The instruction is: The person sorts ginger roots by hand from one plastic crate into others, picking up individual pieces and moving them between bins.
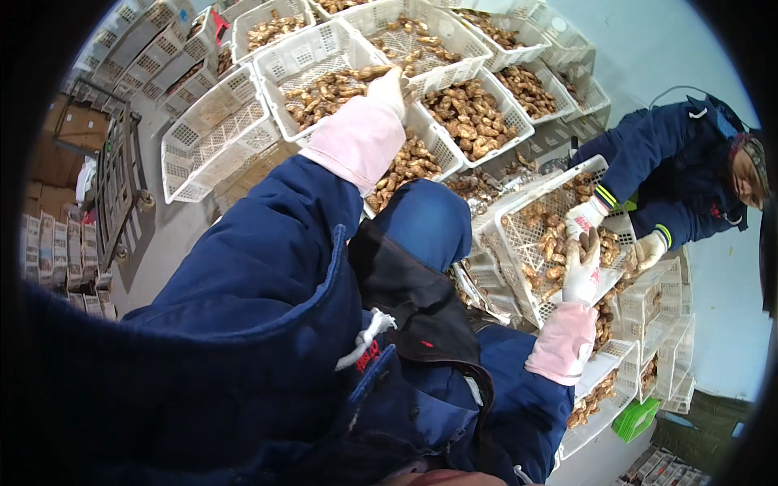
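Observation:
My left hand (389,92), in a white glove with a pink cuff, is over the near right corner of a white plastic crate (304,58). A long brown tuber (372,73) is at its fingertips; more knobbly tubers (325,92) lie in that crate. To the right, my right hand (581,270) reaches into a tilted white crate (516,234) with scattered tubers (552,243). Its gloved fingers are apart, with soiled tips; its palm side is hidden. Just beyond them is a co-worker's gloved hand (585,217) in the same crate.
A crate heaped with tubers (468,115) stands ahead, another (407,167) by my knee. An unfilled crate (213,143) is at left, near a wheeled metal cart (118,182). The co-worker (644,146) sits at right. Stacked crates (659,310) and green baskets (635,419) stand right.

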`<move>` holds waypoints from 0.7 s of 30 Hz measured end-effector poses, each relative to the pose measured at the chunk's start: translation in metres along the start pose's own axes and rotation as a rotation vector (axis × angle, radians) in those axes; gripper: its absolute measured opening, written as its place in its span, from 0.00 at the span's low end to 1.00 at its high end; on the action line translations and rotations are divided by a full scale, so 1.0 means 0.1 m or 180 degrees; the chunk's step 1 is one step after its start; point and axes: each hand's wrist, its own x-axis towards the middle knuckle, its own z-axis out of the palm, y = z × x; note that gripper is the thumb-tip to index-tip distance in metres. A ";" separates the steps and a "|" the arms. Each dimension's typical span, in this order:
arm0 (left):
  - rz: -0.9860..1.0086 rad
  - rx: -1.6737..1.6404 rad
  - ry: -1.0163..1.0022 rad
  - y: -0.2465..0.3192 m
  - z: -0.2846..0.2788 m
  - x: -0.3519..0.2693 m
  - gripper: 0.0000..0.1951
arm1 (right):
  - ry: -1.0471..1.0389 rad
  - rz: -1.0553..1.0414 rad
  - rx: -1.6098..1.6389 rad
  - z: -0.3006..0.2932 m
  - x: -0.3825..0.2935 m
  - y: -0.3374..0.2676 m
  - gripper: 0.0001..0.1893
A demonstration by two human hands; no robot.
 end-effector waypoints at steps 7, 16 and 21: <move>-0.0805 -0.0161 -0.2094 -0.74 0.89 -1.36 0.21 | -0.0208 0.0594 -0.0865 -0.13 0.00 0.05 0.28; -0.1163 0.0394 -0.2166 -1.88 1.18 -1.62 0.12 | -0.0932 0.1313 -0.2653 -0.44 0.03 0.89 0.27; -0.0517 0.0626 -0.2926 -1.87 1.36 -1.80 0.16 | -0.2544 0.2308 -0.3709 -0.05 0.13 0.81 0.28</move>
